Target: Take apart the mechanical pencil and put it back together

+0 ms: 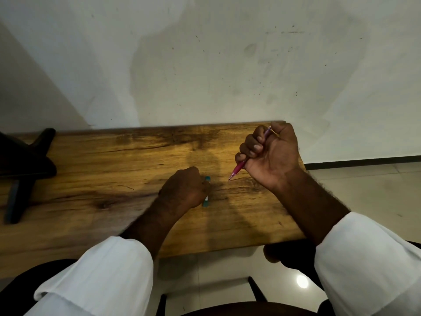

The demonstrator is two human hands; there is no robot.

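Head view, right of centre: the right hand point(270, 153) fists the pink mechanical pencil point(238, 170) while the left hand point(185, 189) curls around a teal case point(206, 192) on the wooden table point(102, 179), so a one-handed twist could likely scatter small parts.

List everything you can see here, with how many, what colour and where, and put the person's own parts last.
pencil: one, pink, held in the right fist, tip down and close to the table
teal case: one, teal, under the left hand on the table, mostly hidden
table: one, wood brown, across the middle
black stand: one, black, on the table's left end
wall: one, white and marked, behind the table
left hand: one, resting on the table
right hand: one, raised fist
sleeves: two, white, at the bottom
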